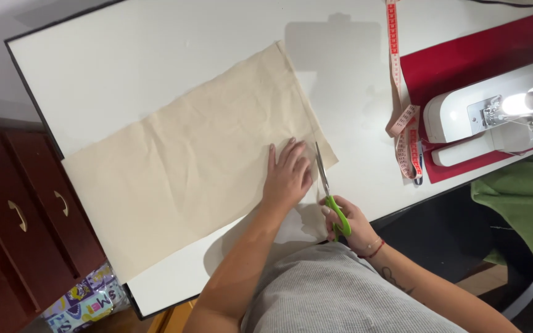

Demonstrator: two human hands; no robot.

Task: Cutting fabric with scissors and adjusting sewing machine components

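The cream cloth (198, 154), thin and limp, lay flat under the left hand (287, 176), fingers spread; just right, the right hand (345, 221) gripped green-handled scissors (328, 188).

sewing machine (495, 114): cut off by right edge, needle area lost in lamp glare | tape (402, 92): top runs out of frame | scissors (331, 197): handles partly hidden in right hand (347, 222) | green cloth (525, 203): cut off at right | bench (124, 55): far corner cut off
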